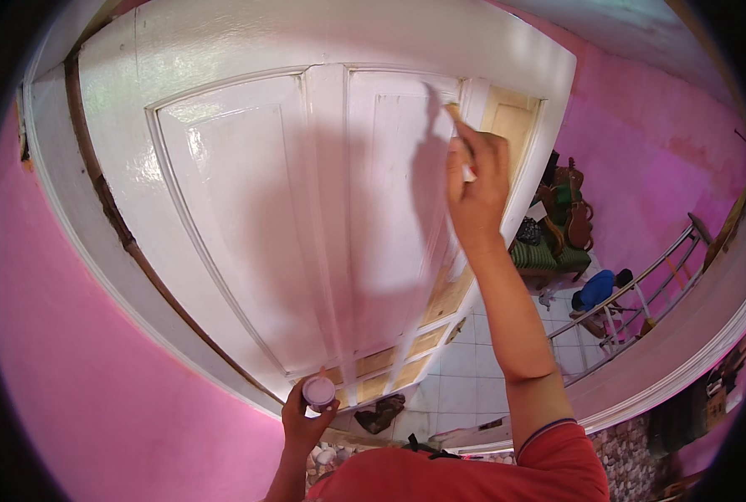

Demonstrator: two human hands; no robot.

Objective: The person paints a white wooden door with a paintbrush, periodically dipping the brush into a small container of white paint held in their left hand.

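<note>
My right hand [482, 188] is raised and grips a paintbrush [453, 113], its bristles at the upper right corner of a recessed panel on a wooden door [326, 144]. Most of the upper door is glossy white, while a strip panel [511, 119] at its right side and the lower panels [443, 301] show pale yellowish wood. Low at the door's left, my left hand [307, 414] holds a small cup of white paint [319, 390] upright. Shadows of my arm and body fall across the white panels.
Beyond the door's right edge stand green upholstered chairs with carved wood [555, 241]. A person in a blue shirt [597, 290] crouches on the tiled floor [454, 376] behind a metal ladder [642, 301]. A dark crumpled cloth [380, 413] lies below the door; a pink wall [128, 351] is at left.
</note>
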